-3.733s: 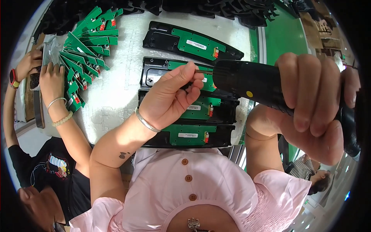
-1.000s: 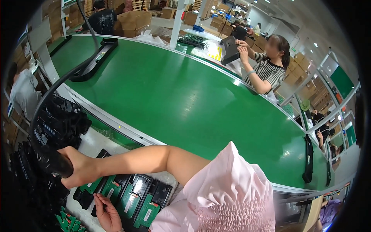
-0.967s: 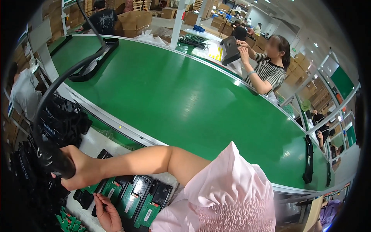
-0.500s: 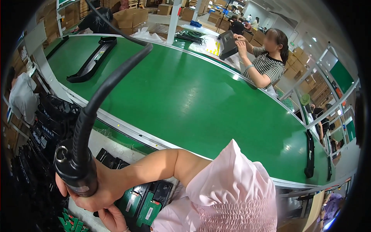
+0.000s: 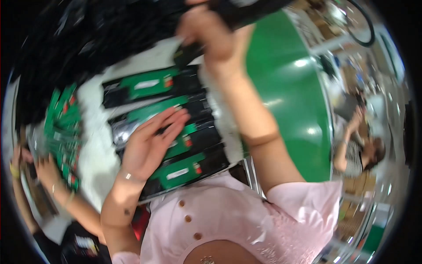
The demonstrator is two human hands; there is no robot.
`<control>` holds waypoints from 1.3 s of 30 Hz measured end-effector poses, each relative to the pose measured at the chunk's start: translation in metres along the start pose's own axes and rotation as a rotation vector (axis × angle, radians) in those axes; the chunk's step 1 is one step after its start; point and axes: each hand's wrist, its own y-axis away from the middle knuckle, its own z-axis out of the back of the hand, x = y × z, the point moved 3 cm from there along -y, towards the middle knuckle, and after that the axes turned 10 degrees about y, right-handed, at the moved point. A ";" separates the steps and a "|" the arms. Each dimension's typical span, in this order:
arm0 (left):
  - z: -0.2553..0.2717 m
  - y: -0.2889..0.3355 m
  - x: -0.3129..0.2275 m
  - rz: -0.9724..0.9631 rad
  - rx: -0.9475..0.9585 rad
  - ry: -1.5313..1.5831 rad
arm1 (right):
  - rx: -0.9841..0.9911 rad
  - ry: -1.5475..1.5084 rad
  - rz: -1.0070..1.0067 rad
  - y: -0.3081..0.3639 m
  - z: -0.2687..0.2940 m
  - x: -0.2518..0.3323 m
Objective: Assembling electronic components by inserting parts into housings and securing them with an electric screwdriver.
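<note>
Your right hand (image 5: 210, 36) at 12 o'clock is wrapped around a black power tool (image 5: 246, 12); blurred, tip unclear. Your left hand (image 5: 151, 143), just off centre at 9 o'clock, is over the middle trays, fingers close together; can't tell if it pinches something small or touches a tray. Hands well apart.

Four black trays (image 5: 209, 137) lie around and left of centre, side by side, open faces up, probably so you can reach every board. Each holds a green board (image 5: 178, 172) with pale label and red-orange block near its right end; second one partly under your left hand.

Further out: stacked loose boards (image 5: 61, 121) at 9, by a co-worker's hand (image 5: 47, 169); black parts heap (image 5: 101, 39) at 10; green belt (image 5: 290, 110) toward 3.
</note>
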 end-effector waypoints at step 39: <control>0.025 0.011 -0.021 -0.038 -0.103 0.072 | 0.076 -0.127 -0.206 -0.022 -0.026 -0.043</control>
